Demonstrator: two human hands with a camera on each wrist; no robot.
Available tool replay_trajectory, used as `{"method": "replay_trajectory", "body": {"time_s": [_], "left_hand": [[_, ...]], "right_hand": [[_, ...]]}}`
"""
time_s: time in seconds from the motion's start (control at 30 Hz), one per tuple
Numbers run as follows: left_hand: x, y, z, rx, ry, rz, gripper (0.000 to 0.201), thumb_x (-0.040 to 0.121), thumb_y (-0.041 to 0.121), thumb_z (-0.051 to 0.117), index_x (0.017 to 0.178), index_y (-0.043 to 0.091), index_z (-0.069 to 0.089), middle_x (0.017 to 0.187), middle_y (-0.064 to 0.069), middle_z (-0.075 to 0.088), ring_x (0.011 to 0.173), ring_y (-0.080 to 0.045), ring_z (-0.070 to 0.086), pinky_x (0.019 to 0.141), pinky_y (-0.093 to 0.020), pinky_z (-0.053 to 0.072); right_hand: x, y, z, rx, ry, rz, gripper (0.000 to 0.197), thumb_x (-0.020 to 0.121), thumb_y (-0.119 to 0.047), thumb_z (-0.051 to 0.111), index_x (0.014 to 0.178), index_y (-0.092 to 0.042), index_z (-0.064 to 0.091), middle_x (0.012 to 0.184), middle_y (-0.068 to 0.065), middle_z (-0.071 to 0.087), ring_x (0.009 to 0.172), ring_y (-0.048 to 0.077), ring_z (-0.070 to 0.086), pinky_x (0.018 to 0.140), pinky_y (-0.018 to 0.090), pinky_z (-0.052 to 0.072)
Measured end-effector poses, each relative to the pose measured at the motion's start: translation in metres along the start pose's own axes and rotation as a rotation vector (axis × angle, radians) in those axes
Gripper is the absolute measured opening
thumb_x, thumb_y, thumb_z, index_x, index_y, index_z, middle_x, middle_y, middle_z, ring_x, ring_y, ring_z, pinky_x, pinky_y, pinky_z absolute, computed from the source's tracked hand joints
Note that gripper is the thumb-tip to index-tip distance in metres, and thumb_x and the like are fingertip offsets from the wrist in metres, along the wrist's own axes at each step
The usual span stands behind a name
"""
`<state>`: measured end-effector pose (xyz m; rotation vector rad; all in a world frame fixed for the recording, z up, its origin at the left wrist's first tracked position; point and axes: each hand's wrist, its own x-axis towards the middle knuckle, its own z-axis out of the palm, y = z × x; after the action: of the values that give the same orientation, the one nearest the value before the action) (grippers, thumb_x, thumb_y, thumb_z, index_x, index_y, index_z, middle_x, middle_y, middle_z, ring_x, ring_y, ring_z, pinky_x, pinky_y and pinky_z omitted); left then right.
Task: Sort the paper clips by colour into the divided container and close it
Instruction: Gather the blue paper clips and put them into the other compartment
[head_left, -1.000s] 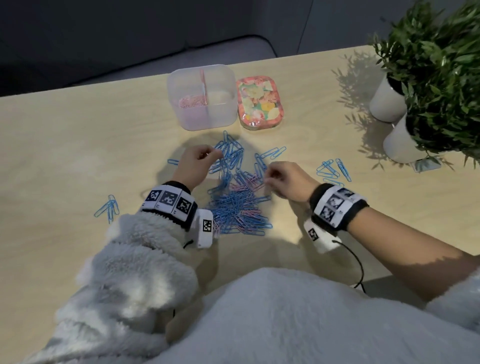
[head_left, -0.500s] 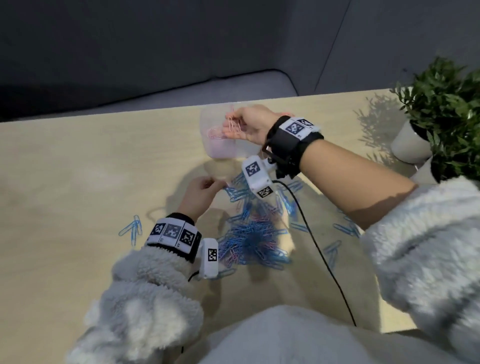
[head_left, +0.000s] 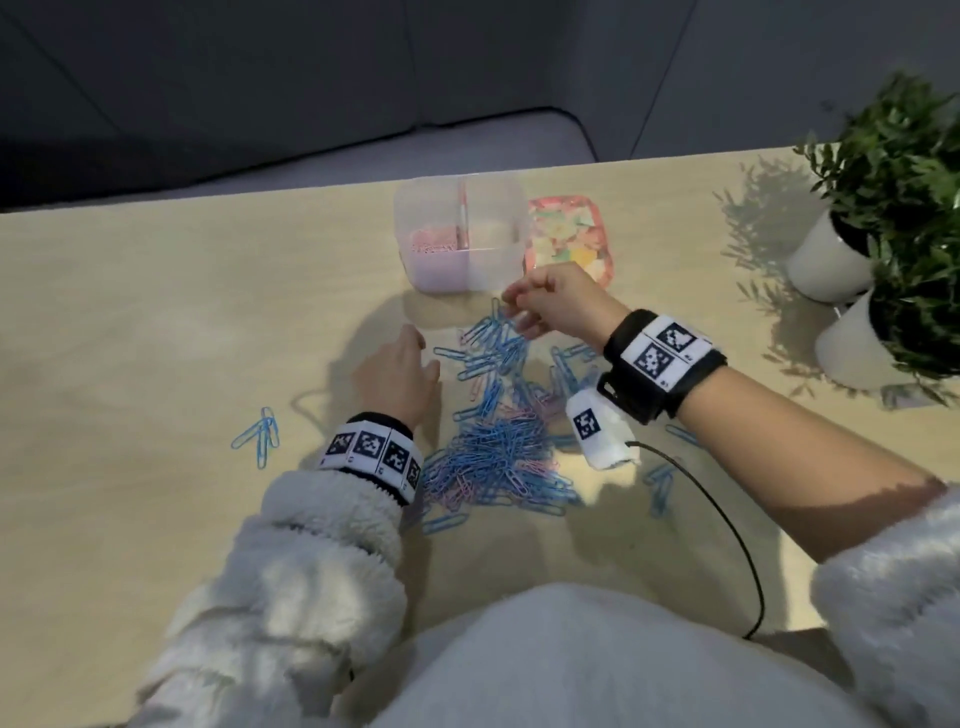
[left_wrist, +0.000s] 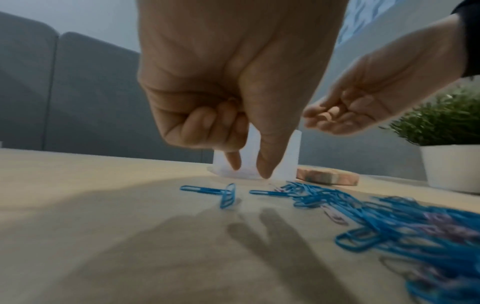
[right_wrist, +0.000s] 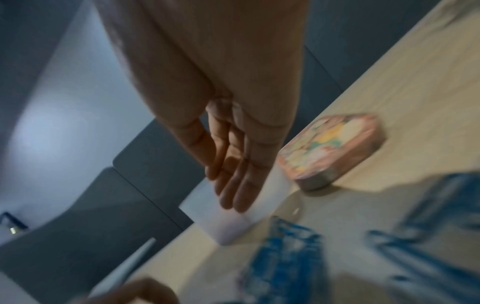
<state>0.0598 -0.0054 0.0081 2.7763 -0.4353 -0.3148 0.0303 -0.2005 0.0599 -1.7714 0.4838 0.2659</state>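
Observation:
A heap of blue and pink paper clips (head_left: 498, 431) lies mid-table, blue ones nearest in the left wrist view (left_wrist: 389, 222). Behind it stands the translucent divided container (head_left: 498, 244) (left_wrist: 292, 156) (right_wrist: 228, 224), with pink clips in its left compartment (head_left: 434, 244). Its floral lid (head_left: 569, 239) (right_wrist: 332, 148) lies to the right. My left hand (head_left: 400, 369) (left_wrist: 249, 168) hovers at the heap's left edge, two fingertips pointing down and apart, the other fingers curled, nothing seen in it. My right hand (head_left: 545, 306) (left_wrist: 345, 115) (right_wrist: 233, 185) hangs empty over the heap's far end, fingers relaxed.
A few loose blue clips (head_left: 262, 434) lie to the left and more (head_left: 660, 483) to the right. Two white plant pots (head_left: 831, 260) (head_left: 857, 348) stand at the right edge. A black cable (head_left: 727, 525) runs from my right wrist. A grey sofa sits beyond the table.
My right hand, which held pink clips over the container half a second ago, has come back down to the heap, empty. My left hand has stayed by the heap's left edge.

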Motion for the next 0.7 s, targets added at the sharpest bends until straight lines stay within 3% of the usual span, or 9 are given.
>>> {"method": "replay_trajectory", "body": {"time_s": [0.1,0.17,0.3,0.47,0.6,0.67,0.7], "left_hand": [[-0.003,0.013,0.008,0.029,-0.06,0.067,0.023,0.09,0.034,0.051,0.099,0.014,0.06,0.095,-0.011,0.067,0.091,-0.03,0.061,0.07,-0.034,0.044],[-0.008,0.022,0.013,0.02,-0.119,0.076,0.026,0.088,0.037,0.053,0.094,0.014,0.064,0.092,-0.01,0.067,0.089,-0.029,0.062,0.068,-0.032,0.044],[-0.013,0.03,0.023,0.034,-0.11,0.106,0.02,0.089,0.031,0.054,0.095,0.013,0.062,0.099,-0.009,0.067,0.093,-0.029,0.061,0.074,-0.036,0.048],[-0.012,0.022,0.027,-0.018,-0.217,0.121,0.012,0.09,0.017,0.049,0.093,0.007,0.055,0.1,-0.014,0.064,0.093,-0.032,0.06,0.078,-0.041,0.047],[-0.015,0.012,0.029,-0.186,-0.29,0.07,0.007,0.088,0.013,0.045,0.083,0.009,0.048,0.084,-0.009,0.059,0.079,-0.026,0.055,0.07,-0.035,0.041],[-0.012,0.005,0.026,-0.338,-0.298,0.014,0.01,0.086,0.009,0.049,0.076,0.012,0.05,0.075,-0.004,0.06,0.074,-0.023,0.057,0.067,-0.034,0.044],[-0.01,0.002,0.022,-0.414,-0.301,-0.004,0.016,0.086,0.008,0.051,0.071,0.014,0.051,0.072,-0.005,0.062,0.071,-0.022,0.058,0.067,-0.033,0.047]], "right_hand": [[-0.013,0.039,-0.006,-0.483,0.034,-0.013,0.019,0.085,0.0,0.051,0.09,-0.006,0.069,0.092,0.012,0.068,0.074,0.02,0.061,0.068,0.026,0.046],[-0.023,0.056,-0.004,-0.651,0.068,-0.023,0.02,0.082,-0.002,0.053,0.09,-0.005,0.071,0.098,0.012,0.071,0.091,0.025,0.064,0.078,0.026,0.044],[-0.031,0.073,0.007,-0.749,0.091,-0.085,0.016,0.083,-0.008,0.057,0.095,-0.006,0.068,0.102,0.013,0.068,0.098,0.028,0.061,0.08,0.027,0.042],[-0.029,0.085,0.012,-0.928,-0.034,-0.148,0.015,0.08,-0.007,0.061,0.094,-0.006,0.065,0.102,0.015,0.062,0.099,0.032,0.058,0.078,0.034,0.045],[-0.034,0.094,-0.001,-0.892,0.008,-0.086,0.013,0.086,-0.019,0.058,0.083,-0.006,0.06,0.094,0.016,0.061,0.09,0.032,0.057,0.075,0.039,0.045],[-0.036,0.099,-0.013,-0.782,0.092,-0.1,0.008,0.08,-0.01,0.058,0.072,-0.012,0.057,0.084,0.014,0.062,0.083,0.031,0.057,0.071,0.034,0.042],[-0.037,0.101,-0.019,-0.684,0.137,-0.091,0.017,0.077,-0.005,0.059,0.066,-0.017,0.053,0.076,0.009,0.061,0.076,0.028,0.057,0.069,0.03,0.041]]}}
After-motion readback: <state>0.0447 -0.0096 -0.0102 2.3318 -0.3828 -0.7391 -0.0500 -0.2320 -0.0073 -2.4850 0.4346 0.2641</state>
